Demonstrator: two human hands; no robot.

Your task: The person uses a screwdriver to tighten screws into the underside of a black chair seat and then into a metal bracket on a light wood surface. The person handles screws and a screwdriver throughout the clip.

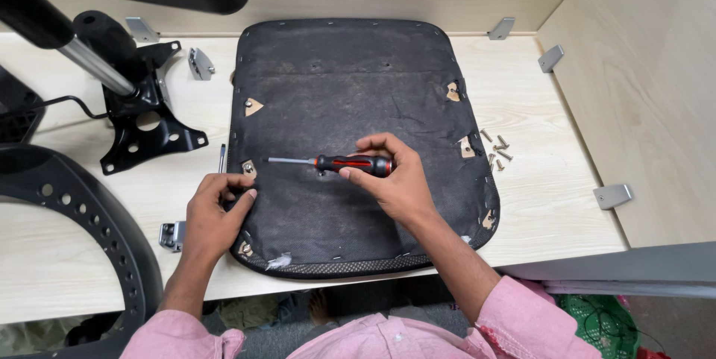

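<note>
Head view: right hand (395, 180) grips the screwdriver (335, 163), tip at the seat (350, 83) edge; left hand (216, 213) pinches that edge. Screw-driving looks underway; the tip needs seating squarely.

The black fabric-covered upturned seat pad (358, 105) lies on the pale wooden table (552, 202) before me; my right hand (391, 180) rests on its middle with the red-and-black-handled screwdriver (339, 163); my left hand (215, 213) sits at its left edge; small loose metal screws (497, 149) lie to its right; the black metal chair mechanism (142, 117) stands to its left.
</note>
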